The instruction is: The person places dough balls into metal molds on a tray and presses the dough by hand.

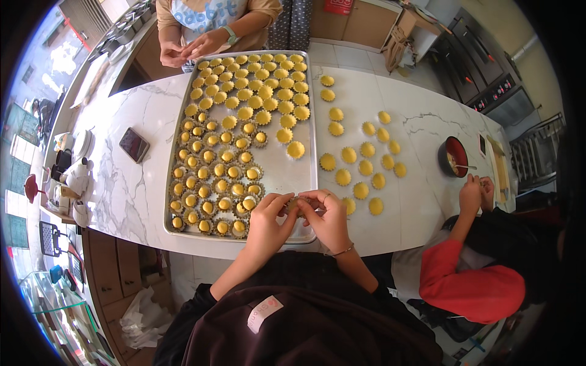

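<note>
My left hand: thumb and fingers of my left hand (268, 216) pinch the left side of a small round dough-filled mould (296, 210), mostly covered by my fingertips.
My right hand: my right hand (329, 221), with a thin dark bracelet (343, 251) at the wrist, pinches the same piece from the right, both thumbs close together on it.
Where the piece is: held above the near right part of a large rectangular silver metal tray (282, 177).
Near left of tray: rows of fluted metal moulds with round yellow balls (220, 170), packed closely together.
Far part of tray: many fluted yellow pastry cups (265, 92).
Right of tray: loose fluted yellow cups (367, 149) spread over the white grey-veined marble table (421, 189).
Left of tray: a dark rectangular phone (134, 145).
Right end: a black bowl with a red inside (444, 160), a spoon (466, 166) in it, beside a red-sleeved co-worker's hands (475, 192).
Across from me: an aproned co-worker's hands (194, 47), close together beyond the tray's far left corner.
</note>
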`<state>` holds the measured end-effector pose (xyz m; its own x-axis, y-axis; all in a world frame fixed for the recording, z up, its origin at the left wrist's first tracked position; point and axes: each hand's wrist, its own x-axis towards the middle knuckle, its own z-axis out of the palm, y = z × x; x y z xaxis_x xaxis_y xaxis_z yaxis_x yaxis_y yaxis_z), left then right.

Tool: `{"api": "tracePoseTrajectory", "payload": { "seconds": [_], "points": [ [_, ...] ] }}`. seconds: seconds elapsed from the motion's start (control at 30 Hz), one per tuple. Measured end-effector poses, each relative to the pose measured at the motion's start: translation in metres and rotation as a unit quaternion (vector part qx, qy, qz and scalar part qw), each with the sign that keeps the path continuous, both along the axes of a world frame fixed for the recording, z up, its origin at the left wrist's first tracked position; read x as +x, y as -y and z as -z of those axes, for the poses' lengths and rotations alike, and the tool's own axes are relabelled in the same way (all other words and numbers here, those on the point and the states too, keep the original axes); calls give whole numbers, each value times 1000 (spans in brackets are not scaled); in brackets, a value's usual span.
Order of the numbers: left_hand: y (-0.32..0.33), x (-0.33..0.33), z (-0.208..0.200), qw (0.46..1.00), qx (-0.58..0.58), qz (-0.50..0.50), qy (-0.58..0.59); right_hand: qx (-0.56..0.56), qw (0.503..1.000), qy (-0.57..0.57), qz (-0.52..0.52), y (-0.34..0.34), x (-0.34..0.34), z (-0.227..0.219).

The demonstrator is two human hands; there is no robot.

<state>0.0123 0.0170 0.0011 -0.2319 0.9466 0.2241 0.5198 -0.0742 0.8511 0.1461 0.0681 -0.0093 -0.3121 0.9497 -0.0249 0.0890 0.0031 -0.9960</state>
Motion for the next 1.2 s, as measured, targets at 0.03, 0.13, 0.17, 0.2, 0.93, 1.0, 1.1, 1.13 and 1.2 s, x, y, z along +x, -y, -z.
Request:
{"api": "tracePoseTrajectory", "payload": {
  "seconds": [0.03, 0.13, 0.17, 0.2, 0.93, 1.0, 1.1, 1.13, 1.2],
  "points": [
    [0, -2, 3, 1000, 0, 0, 0, 17, 1000, 9, -9, 1, 0, 0],
    [-1, -4, 7, 999, 36, 3, -24, 78, 995, 55, -22, 1, 2, -2],
    [0, -4, 4, 999, 33, 1, -25, 124, 988, 91, -26, 1, 3, -2],
    [0, -4, 1, 999, 32, -2, -27, 125, 988, 91, -25, 1, 3, -1],
    [2, 1, -3, 1000, 22, 16, -2, 111, 992, 55, 0, 3, 5, 4],
    [4, 3, 1, 999, 3, 18, 45, 96, 994, 44, 16, 4, 5, 3],
    [3, -3, 11, 999, 17, 24, 18, 93, 994, 52, -6, 5, 5, -7],
    [3, -2, 10, 999, 16, 25, 18, 111, 991, 68, -18, 4, 5, -8],
    [3, 0, 5, 999, 30, 28, 4, 128, 988, 83, -28, 3, 6, -6]
  ]
}}
